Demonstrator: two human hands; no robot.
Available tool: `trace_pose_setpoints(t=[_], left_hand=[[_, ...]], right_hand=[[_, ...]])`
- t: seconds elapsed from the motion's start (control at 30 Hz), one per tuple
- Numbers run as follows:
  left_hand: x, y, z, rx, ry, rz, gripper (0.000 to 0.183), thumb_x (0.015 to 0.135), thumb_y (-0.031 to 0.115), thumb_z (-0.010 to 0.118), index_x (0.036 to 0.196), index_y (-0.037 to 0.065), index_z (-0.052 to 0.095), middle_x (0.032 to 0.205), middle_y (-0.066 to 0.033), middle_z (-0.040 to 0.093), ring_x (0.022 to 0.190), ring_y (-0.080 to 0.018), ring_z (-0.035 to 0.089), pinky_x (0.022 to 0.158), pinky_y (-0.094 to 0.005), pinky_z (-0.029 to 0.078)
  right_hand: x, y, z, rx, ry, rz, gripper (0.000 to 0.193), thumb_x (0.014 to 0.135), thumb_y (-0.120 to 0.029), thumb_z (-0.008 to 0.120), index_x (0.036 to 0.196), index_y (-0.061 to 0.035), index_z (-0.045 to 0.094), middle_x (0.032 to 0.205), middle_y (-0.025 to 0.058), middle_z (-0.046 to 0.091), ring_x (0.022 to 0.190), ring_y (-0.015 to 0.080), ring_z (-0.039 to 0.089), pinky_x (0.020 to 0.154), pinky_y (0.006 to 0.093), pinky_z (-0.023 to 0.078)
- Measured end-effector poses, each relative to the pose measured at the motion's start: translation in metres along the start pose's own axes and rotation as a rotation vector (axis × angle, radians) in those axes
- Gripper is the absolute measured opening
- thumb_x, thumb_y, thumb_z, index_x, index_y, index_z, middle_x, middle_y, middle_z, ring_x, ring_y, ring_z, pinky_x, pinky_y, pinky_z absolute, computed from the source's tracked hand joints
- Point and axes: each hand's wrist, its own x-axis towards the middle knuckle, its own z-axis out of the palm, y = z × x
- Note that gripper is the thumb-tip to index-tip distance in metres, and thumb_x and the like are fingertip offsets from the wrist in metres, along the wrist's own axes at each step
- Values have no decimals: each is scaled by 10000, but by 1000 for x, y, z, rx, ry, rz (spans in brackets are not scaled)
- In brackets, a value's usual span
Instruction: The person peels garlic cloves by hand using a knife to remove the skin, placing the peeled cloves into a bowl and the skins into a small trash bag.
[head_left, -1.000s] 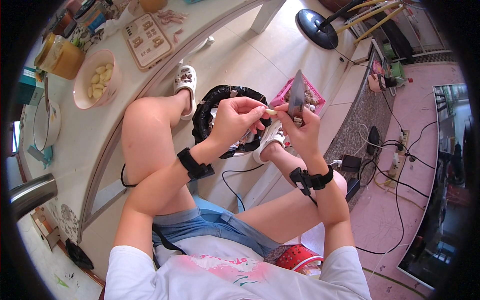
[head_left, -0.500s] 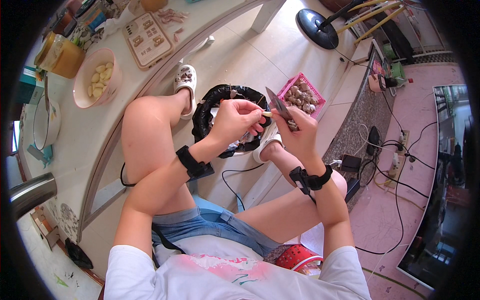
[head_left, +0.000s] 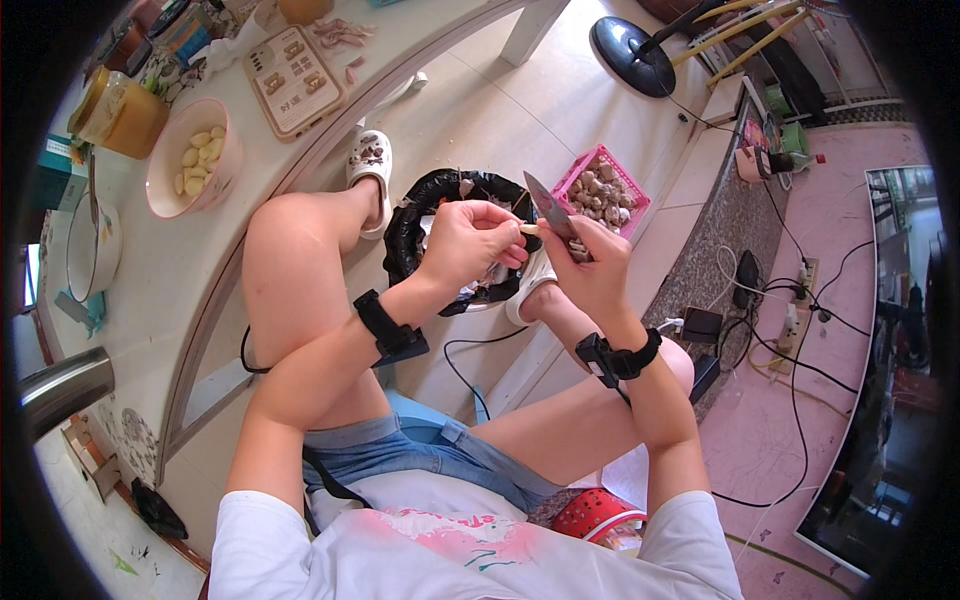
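Observation:
Between the fingertips of my left hand (head_left: 468,243) is a pale garlic clove (head_left: 529,229), pinched above the bin. My right hand (head_left: 592,262) is closed round a knife (head_left: 546,205), whose blade points up and away to the left. The right thumb meets the near end of the clove. Below both hands stands a bin (head_left: 405,225) lined with a black bag, with scraps inside. Just beyond my right hand, a pink basket (head_left: 640,203) holds several unpeeled garlic bulbs. Peeled cloves lie in a pinkish-white bowl (head_left: 160,185) on the table at the left.
On the white table (head_left: 235,235) are a patterned tray (head_left: 295,82), a jar (head_left: 120,110) and a white enamel pot (head_left: 95,245). Cables and a power strip (head_left: 795,330) lie on the right, beside a large screen (head_left: 880,400). A black round base (head_left: 635,57) stands on the floor ahead.
The knife and my right hand have shifted slightly left, and the blade sits nearer to the clove. My left hand keeps its pinch almost in place.

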Motion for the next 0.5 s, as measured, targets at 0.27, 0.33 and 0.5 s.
trace_pose_setpoints(t=[0.27,0.33,0.5], left_hand=[[0,2,-3,-76,-18,-70,121,829,63,557,874,-43,593,767,-106,635,628,-125,621,561,-209,521],[-1,3,-2,-84,5,-132,134,841,89,555,881,-32,599,760,-88,631,631,-107,609,558,-194,509],[1,3,-5,-212,-32,-167,132,850,100,556,903,-16,588,764,-65,620,624,-92,595,547,-186,499]], right_hand=[[1,-6,3,-2,32,12,80,711,-11,666,765,14,613,641,103,586,519,159,560,467,242,428],[0,-4,4,11,55,0,82,710,-12,668,763,14,611,642,101,588,520,156,560,468,242,427],[-4,1,3,123,44,196,77,727,-14,660,793,12,629,642,77,604,511,106,542,456,213,408]])
